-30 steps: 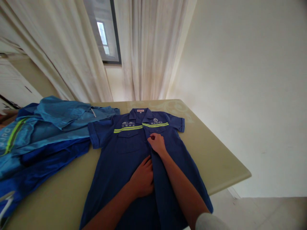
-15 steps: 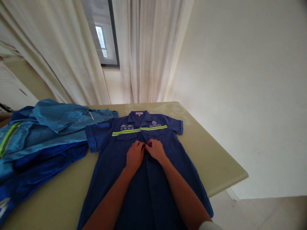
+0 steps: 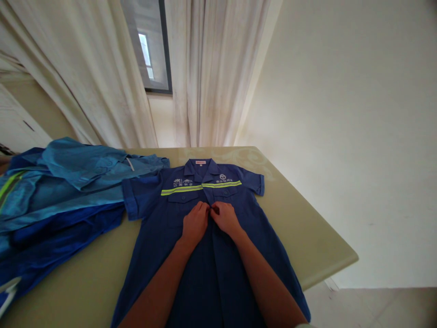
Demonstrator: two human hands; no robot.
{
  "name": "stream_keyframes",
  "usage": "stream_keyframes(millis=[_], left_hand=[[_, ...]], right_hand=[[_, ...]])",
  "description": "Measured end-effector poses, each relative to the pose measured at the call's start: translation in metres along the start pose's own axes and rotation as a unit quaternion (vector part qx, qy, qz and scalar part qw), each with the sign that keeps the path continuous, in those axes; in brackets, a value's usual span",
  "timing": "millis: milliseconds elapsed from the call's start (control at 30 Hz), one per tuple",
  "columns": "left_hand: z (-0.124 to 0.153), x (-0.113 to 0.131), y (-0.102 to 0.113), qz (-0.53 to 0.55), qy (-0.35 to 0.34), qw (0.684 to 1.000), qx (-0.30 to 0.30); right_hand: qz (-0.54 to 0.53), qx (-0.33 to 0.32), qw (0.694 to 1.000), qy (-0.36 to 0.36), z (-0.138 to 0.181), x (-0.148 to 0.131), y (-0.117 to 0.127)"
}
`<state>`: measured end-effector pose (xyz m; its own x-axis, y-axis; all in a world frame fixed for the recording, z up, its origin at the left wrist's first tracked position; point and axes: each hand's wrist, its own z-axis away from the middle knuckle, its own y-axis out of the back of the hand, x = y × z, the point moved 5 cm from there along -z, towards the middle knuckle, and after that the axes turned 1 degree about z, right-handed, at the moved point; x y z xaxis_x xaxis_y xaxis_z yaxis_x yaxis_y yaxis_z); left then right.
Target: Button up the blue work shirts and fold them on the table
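A dark blue short-sleeved work shirt (image 3: pixel 201 255) lies front up on the table, collar at the far end, with a yellow-green and grey reflective stripe across its chest. My left hand (image 3: pixel 196 222) and my right hand (image 3: pixel 225 218) meet over the front opening, just below the stripe. The fingers of both are pinched on the placket edges, fingertips nearly touching. Whatever button may be between them is hidden by the fingers. White printed emblems and two flap pockets show on the chest.
Left of the shirt lies a heap of light and dark blue garments (image 3: pixel 78 182), one with a reflective stripe. A white hanger end (image 3: pixel 10 287) pokes out at the lower left. The greenish table (image 3: pixel 300 228) ends in a corner at right, near a pale wall (image 3: pixel 358 136). Curtains (image 3: pixel 221 68) hang behind.
The view has shifted slightly, so the shirt appears a little farther right. Both hands stay at the same spot on the placket, with only small finger movements.
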<state>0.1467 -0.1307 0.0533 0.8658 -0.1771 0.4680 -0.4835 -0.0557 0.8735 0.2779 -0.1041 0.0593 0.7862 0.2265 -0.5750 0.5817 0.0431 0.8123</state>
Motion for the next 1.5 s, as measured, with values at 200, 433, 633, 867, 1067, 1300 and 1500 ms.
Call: stream_keyframes(millis=[200, 433, 633, 867, 1067, 1300, 1500], left_hand=[[0.001, -0.005, 0.001, 0.047, -0.034, 0.997, 0.043], [-0.001, -0.015, -0.007, 0.082, 0.007, 0.996, 0.037], [-0.003, -0.021, -0.006, 0.144, 0.047, 0.987, 0.047], [-0.005, -0.023, -0.005, 0.167, 0.052, 0.984, 0.023], [-0.003, -0.013, -0.005, 0.103, 0.016, 0.993, 0.053], [-0.006, -0.019, -0.003, 0.2, -0.026, 0.976, 0.079], [-0.006, -0.022, -0.002, 0.246, -0.025, 0.966, 0.071]], right_hand=[[-0.24, -0.051, 0.967, -0.071, -0.002, 0.01, -0.006], [-0.191, -0.031, 0.98, -0.04, -0.002, 0.014, -0.01], [-0.048, -0.016, 0.999, 0.014, 0.0, 0.001, -0.004], [-0.084, -0.017, 0.996, -0.016, -0.003, 0.008, -0.007], [-0.155, -0.009, 0.988, -0.013, -0.005, 0.01, -0.005], [-0.234, 0.034, 0.971, -0.042, -0.005, 0.01, -0.005], [-0.244, 0.024, 0.97, 0.001, -0.006, 0.012, -0.004]])
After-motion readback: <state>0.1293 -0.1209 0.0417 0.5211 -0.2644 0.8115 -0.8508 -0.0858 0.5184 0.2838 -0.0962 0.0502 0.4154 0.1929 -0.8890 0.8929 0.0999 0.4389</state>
